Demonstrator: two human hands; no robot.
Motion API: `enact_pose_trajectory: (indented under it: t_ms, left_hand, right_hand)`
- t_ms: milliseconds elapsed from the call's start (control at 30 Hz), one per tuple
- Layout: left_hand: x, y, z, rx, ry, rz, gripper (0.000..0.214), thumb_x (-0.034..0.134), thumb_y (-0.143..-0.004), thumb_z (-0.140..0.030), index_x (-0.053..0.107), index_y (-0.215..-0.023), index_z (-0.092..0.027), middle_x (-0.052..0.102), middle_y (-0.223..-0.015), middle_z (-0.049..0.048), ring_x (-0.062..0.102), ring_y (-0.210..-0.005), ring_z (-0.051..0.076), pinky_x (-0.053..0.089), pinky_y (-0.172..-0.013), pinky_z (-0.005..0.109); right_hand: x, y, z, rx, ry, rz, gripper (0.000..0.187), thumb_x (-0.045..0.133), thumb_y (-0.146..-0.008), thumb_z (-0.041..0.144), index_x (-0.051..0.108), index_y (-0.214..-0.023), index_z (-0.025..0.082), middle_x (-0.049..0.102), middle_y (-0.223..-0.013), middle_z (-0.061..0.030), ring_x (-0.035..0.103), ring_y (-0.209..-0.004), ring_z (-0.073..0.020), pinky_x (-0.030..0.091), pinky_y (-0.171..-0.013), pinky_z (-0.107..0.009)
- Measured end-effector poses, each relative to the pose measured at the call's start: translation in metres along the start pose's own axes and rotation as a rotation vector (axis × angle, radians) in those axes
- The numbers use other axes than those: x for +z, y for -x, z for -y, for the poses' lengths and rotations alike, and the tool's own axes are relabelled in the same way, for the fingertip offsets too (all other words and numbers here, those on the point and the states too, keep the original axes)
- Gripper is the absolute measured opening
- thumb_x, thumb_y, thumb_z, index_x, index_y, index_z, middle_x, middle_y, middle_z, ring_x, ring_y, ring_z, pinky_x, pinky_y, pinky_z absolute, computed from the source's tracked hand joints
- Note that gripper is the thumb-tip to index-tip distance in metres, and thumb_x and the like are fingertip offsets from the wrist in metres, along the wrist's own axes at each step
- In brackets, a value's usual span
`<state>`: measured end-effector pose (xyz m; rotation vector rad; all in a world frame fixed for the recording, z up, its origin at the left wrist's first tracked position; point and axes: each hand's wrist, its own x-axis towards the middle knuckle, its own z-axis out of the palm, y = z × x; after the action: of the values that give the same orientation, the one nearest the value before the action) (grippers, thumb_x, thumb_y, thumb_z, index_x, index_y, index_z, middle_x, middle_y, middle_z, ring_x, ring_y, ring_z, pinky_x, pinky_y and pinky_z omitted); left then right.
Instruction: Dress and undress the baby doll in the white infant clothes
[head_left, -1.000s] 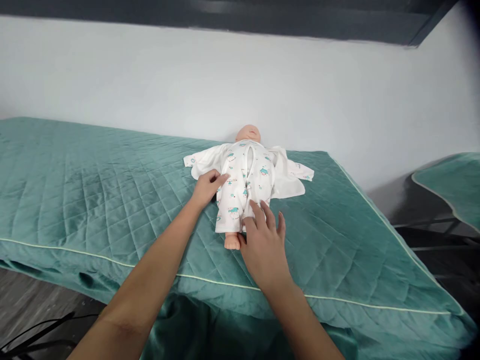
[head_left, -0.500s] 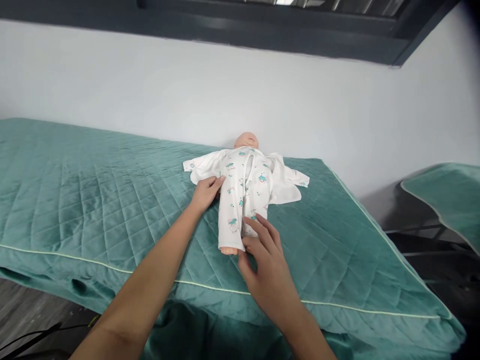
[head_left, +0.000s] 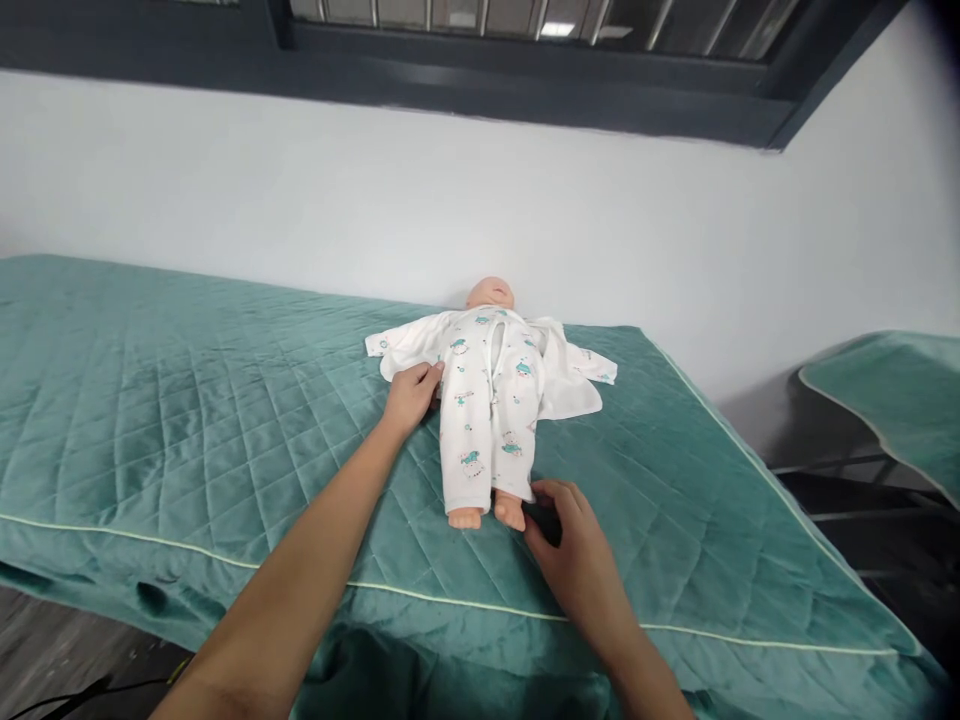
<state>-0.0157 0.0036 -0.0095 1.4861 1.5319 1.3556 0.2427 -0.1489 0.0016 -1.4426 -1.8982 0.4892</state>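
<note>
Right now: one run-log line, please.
left hand: at side of printed trousers | right hand: at trouser cuff | doll: lying on green quilted cover | feet: both showing

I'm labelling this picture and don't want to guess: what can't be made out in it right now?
All in the head view:
Left hand: fingertips hidden by the hand itself and the trousers; grip unclear.
Right hand: most fingertips hidden behind the hand; whether it pinches cloth is unclear.
Doll: arms hidden by the white clothing.
Barred window: cut off by the top edge.
Second green cover: cut off by the right edge.
</note>
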Motion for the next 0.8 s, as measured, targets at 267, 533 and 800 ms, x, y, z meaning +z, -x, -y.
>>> enact_pose_trajectory:
  t_ms: [267,533,800]
  left_hand:
    - [-0.001,0.002,-0.003,0.0,-0.018,0.0,0.052,0.046,-0.092,-0.06,0.049,-0.059,-0.02,0.054,-0.052,-0.0031,0.052,-0.052,0.013,0.039,-0.057,0.027]
    - [0.0,0.0,-0.003,-0.014,-0.003,-0.002,0.051,0.046,-0.091,-0.06,0.048,-0.059,-0.02,0.052,-0.051,-0.0031,0.052,-0.05,0.013,0.039,-0.055,0.027]
    - [0.0,-0.001,-0.003,-0.008,-0.025,-0.018,0.051,0.047,-0.091,-0.058,0.048,-0.057,-0.02,0.052,-0.049,-0.0027,0.05,-0.05,0.013,0.037,-0.054,0.027]
  right_hand:
    - [-0.005,-0.01,0.012,-0.057,-0.07,0.057,0.012,0.049,-0.094,0.019,0.061,-0.092,0.021,0.062,-0.085,-0.004,0.058,-0.075,-0.0184,0.047,-0.069,-0.033]
    - [-0.039,0.005,0.02,-0.161,-0.116,0.223,0.011,0.048,-0.097,0.022,0.058,-0.097,0.023,0.061,-0.09,-0.0025,0.058,-0.077,-0.0165,0.048,-0.07,-0.031]
    - [-0.032,0.005,-0.008,0.069,-0.268,0.228,0.017,0.053,-0.097,0.038,0.06,-0.1,0.023,0.062,-0.088,-0.0021,0.058,-0.078,-0.0173,0.049,-0.071,-0.03]
